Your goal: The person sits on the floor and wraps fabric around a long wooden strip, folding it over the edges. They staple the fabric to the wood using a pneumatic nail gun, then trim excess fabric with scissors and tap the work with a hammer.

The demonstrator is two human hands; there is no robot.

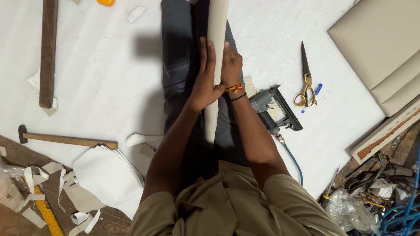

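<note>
A long beige fabric-covered strip lies along my outstretched leg in dark trousers, running from the top edge down to my lap. My left hand presses flat on the strip's left side, fingers pointing away from me. My right hand grips the strip from the right, a red-and-yellow thread and a dark band on its wrist. Both hands meet around the middle of the strip.
A grey pneumatic stapler with a blue hose lies right of my leg. Gold-handled scissors rest further right. Beige upholstered panels are stacked at top right. A hammer, a wooden bar and folded white fabric lie left.
</note>
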